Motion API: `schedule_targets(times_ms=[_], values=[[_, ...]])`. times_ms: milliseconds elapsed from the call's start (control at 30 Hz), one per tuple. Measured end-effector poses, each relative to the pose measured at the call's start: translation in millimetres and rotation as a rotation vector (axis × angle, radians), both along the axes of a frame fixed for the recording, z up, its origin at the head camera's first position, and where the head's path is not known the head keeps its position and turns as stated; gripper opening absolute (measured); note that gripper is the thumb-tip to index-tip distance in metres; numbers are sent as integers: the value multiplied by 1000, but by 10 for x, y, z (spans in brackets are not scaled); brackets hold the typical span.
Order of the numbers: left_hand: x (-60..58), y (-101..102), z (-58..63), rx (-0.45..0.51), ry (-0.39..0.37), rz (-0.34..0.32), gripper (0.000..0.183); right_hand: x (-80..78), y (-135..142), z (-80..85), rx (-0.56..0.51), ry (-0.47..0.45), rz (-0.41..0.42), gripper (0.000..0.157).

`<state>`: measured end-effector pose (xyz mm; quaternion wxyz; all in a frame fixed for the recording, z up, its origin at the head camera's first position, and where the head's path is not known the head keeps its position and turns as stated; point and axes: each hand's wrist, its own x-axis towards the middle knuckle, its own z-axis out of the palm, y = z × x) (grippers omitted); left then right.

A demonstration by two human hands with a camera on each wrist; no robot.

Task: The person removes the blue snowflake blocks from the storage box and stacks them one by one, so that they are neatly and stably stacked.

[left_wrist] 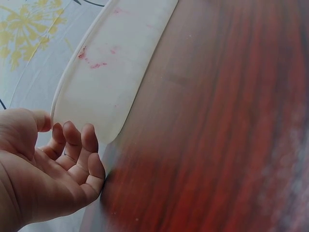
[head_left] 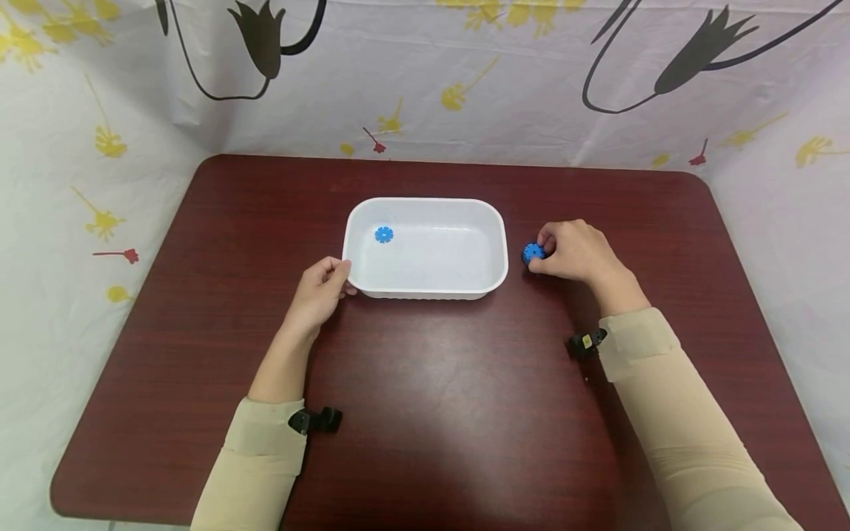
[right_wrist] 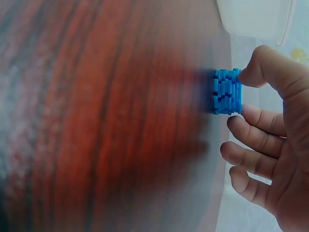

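A white plastic basin (head_left: 432, 287) stands on the table, with one blue notched disc (head_left: 384, 234) lying flat inside at its left. My left hand (head_left: 322, 291) pinches the basin's left rim between thumb and fingers. In the left wrist view, that hand (left_wrist: 58, 164) has its thumb over the rim and its fingertips at the outer wall. Right of the basin, my right hand (head_left: 578, 251) is at a short stack of blue notched discs (head_left: 533, 253). The right wrist view shows thumb and index finger pinching the stack (right_wrist: 227, 92) at its top end.
The dark red wooden table (head_left: 432, 383) has rounded far corners. A white sheet printed with flowers (head_left: 412, 88) hangs behind it and along both sides. Each sleeve cuff carries a small black wrist camera (head_left: 325, 420).
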<state>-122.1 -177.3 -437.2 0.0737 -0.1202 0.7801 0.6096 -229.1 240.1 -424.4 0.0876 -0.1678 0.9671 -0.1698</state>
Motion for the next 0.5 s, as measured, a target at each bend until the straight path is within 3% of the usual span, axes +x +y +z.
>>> schedule_targets(times_ms=[500], values=[[-1, 7, 14, -14, -9, 6, 35, 0, -11, 8, -3, 18, -5, 37]])
